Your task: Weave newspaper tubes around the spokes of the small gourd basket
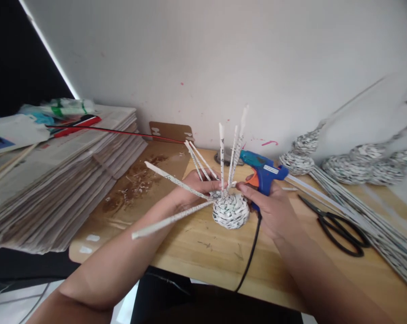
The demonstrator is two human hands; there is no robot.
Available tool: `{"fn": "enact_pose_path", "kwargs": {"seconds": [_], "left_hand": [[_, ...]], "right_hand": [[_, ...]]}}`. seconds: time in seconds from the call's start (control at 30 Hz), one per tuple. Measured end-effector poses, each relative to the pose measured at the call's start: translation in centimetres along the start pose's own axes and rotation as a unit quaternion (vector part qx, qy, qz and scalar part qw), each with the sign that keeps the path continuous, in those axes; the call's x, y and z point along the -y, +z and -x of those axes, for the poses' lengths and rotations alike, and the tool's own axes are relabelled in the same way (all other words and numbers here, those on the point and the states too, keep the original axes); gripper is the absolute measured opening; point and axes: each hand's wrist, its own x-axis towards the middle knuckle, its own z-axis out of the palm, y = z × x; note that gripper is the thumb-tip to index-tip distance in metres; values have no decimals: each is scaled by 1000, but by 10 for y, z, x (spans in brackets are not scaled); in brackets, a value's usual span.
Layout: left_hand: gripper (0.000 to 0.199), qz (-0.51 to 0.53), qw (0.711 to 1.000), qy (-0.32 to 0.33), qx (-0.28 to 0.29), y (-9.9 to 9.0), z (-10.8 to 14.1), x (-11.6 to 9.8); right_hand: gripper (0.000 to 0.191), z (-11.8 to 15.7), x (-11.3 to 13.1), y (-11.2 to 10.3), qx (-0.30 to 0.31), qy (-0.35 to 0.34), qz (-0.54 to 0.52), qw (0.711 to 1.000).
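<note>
A small round woven piece (231, 211) made of rolled newspaper sits above the wooden table, with several paper sticks (222, 153) fanning up and out of it. My left hand (194, 188) is closed around its left side, at the base of the sticks. In my right hand (275, 211) is a blue glue gun (266, 173) with an orange trigger, its teal front end pointing up and left. The right thumb and fingertips are close to a short white paper end beside the upright sticks; whether they pinch it, I cannot tell.
Black-handled scissors (341, 231) lie at the right beside a bundle of long paper sticks (362, 220). Finished woven pieces (345, 168) stand along the wall. A tall newspaper stack (98, 166) occupies the left, next to a stained cardboard sheet (136, 189). The gun's black cord (252, 252) hangs over the front edge.
</note>
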Motion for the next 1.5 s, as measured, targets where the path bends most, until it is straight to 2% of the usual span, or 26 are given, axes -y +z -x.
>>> {"fn": "enact_pose_path", "kwargs": {"seconds": [0.13,0.27,0.53,0.7,0.77,0.87,0.93,1.0,1.07,1.13,1.2,1.3,1.37,1.5], "left_hand": [[26,-24,999,30,-7,3,0,5],[26,-34,999,5,0,5,1,6],[28,-19,1000,3,-3,5,1,5],[32,-31,999,26,-19,-5,-2,3],[31,-40,999,22,12,-6,-1,2],[29,-76,990,-11,115,-4,4,1],[30,-119,976,-27,178,-1,6,1],[31,-134,970,-18,201,1,8,1],[33,-148,965,-15,216,2,8,2],[35,-145,960,-10,241,3,8,4],[36,-140,953,2,269,2,8,7],[34,-123,946,21,298,2,6,9],[33,-114,942,19,316,1,5,8],[29,-100,944,2,315,1,3,3]], "right_hand": [[36,2,-3,3,25,17,-30,999],[43,3,-4,6,43,19,-62,997],[40,1,-6,4,36,35,-67,996],[38,-7,0,-4,-13,7,-18,1000],[40,-12,3,-8,-28,6,-17,999],[42,-23,12,-15,-16,14,-16,1000],[40,-32,26,-16,-4,11,3,1000],[37,-43,46,-11,-10,-10,42,999],[33,-54,67,1,54,-24,74,995],[30,-65,83,22,73,-50,77,993],[31,-74,90,49,102,-36,83,991],[31,-84,84,91,172,22,112,979],[26,-86,77,115,191,43,135,971],[25,-86,68,146,224,74,166,958]]}}
